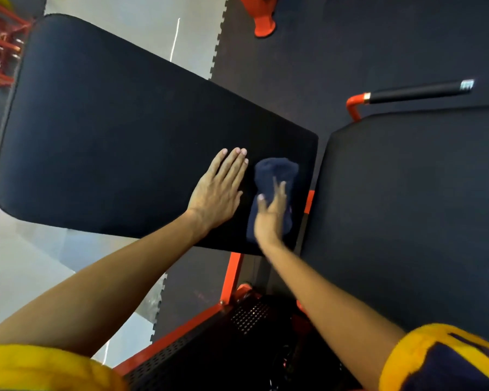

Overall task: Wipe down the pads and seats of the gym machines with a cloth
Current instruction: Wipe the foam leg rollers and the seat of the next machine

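Matt black pad (119,122), soft blue cloth (275,176), glossy orange frame (233,275).

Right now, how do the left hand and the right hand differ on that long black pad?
The left hand lies flat and bare on the long black pad, fingers straight and close together. The right hand presses a dark blue cloth onto the pad, with its thumb spread apart. The left hand looks sharp, while the right hand is blurred. Both rest on the same pad with fingers extended.

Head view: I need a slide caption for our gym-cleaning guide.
Left hand rests flat on the black bench pad while the right hand presses a dark blue cloth onto it.
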